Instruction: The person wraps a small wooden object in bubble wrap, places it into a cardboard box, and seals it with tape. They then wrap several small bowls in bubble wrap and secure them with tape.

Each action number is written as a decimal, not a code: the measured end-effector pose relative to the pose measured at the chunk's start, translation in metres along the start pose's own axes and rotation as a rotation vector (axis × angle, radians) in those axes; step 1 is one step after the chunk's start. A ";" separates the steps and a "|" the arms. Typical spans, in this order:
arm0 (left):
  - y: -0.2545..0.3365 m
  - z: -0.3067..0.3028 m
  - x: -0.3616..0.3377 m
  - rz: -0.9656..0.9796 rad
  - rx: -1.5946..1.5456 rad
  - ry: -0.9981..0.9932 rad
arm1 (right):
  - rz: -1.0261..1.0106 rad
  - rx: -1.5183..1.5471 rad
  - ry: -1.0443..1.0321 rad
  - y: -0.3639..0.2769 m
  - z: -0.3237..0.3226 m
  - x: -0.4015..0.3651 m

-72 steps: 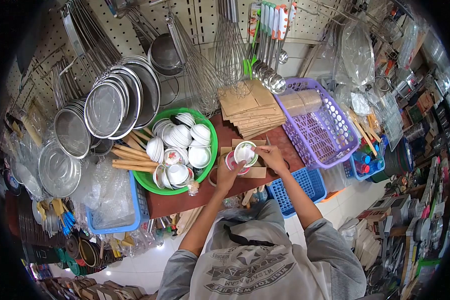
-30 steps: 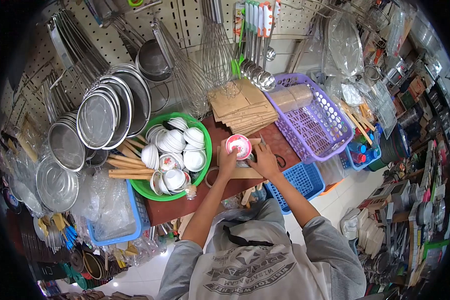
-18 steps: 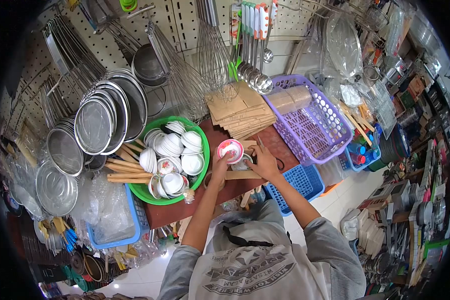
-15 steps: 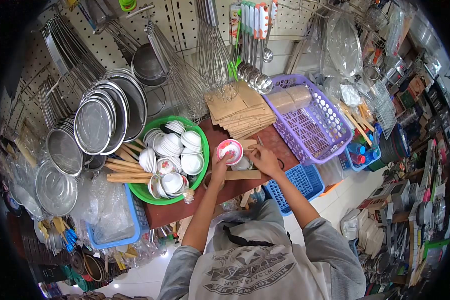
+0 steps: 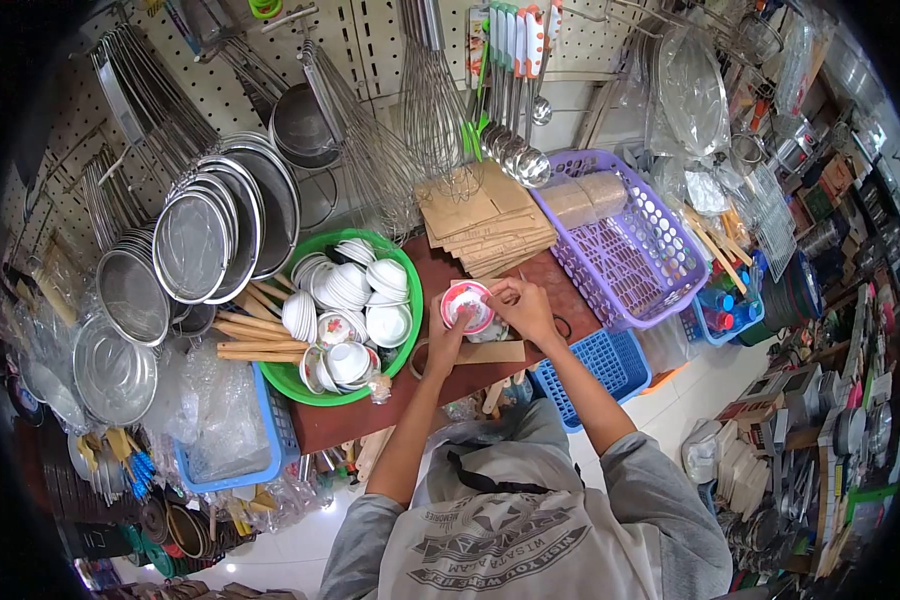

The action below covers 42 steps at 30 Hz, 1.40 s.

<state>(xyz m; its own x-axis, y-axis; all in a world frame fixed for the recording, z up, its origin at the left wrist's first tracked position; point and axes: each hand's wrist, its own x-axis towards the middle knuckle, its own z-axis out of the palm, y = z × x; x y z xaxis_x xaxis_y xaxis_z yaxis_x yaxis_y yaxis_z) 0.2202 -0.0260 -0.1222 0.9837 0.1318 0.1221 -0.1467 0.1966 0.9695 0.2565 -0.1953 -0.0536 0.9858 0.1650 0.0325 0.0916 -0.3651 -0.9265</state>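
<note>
Curled around a small pink-rimmed bowl (image 5: 467,305) with the fingers of the left hand (image 5: 448,335), thumb up on the near edge, bowl tilted and lifted off the tabletop. Bunched narrow at the bowl's far rim with the fingertips of the right hand (image 5: 526,310), touching it; too small to tell whether anything is pinched between them.

Just under both hands, a flat cardboard piece (image 5: 490,352) on the red-brown table (image 5: 370,410). Just left of the left fingers, a green basin (image 5: 417,300) heaped with white bowls (image 5: 388,322). Beyond the fingertips, a fanned stack of brown cardboard sheets (image 5: 490,225). Right of the right hand, a purple basket (image 5: 670,300), and nearer the body on that side a blue basket (image 5: 610,365).

Further out, past the basin, round metal strainers (image 5: 195,245) leaning on the pegboard, with wire whisks (image 5: 435,110) hanging above the cardboard stack.
</note>
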 end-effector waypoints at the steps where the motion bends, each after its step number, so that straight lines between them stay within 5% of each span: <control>1: -0.003 -0.001 0.000 0.033 0.052 -0.002 | 0.016 0.033 0.003 -0.001 0.000 -0.002; 5: -0.005 0.002 -0.001 0.102 0.281 0.003 | 0.074 0.047 0.001 -0.005 -0.004 -0.007; 12: 0.040 0.019 -0.009 0.155 0.102 -0.079 | 0.061 0.195 0.058 0.003 -0.003 -0.010; 20: 0.044 0.016 -0.011 0.260 0.329 -0.115 | -0.117 -0.311 0.187 -0.019 -0.011 -0.022; 23: 0.026 0.014 -0.008 0.257 0.262 -0.082 | -0.273 -0.175 0.262 -0.002 -0.006 -0.016; 27: 0.020 0.010 -0.007 0.272 0.337 -0.021 | -0.003 0.443 0.319 0.008 -0.005 -0.010; 30: 0.017 0.010 -0.009 0.234 0.178 0.010 | 0.009 0.481 0.380 0.015 -0.014 -0.010; 37: 0.011 0.010 -0.005 0.189 0.053 0.021 | -0.100 -0.003 0.400 0.055 -0.020 -0.009; 42: 0.017 0.011 -0.005 0.095 -0.059 0.025 | -0.296 -0.312 0.225 0.034 -0.016 -0.014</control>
<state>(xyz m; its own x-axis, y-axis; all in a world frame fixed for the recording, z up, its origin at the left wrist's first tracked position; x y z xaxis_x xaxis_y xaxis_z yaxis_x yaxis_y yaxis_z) 0.2142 -0.0340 -0.1036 0.9625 0.1762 0.2064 -0.2452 0.2386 0.9396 0.2480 -0.2242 -0.0792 0.9140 0.1138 0.3895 0.3766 -0.5952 -0.7099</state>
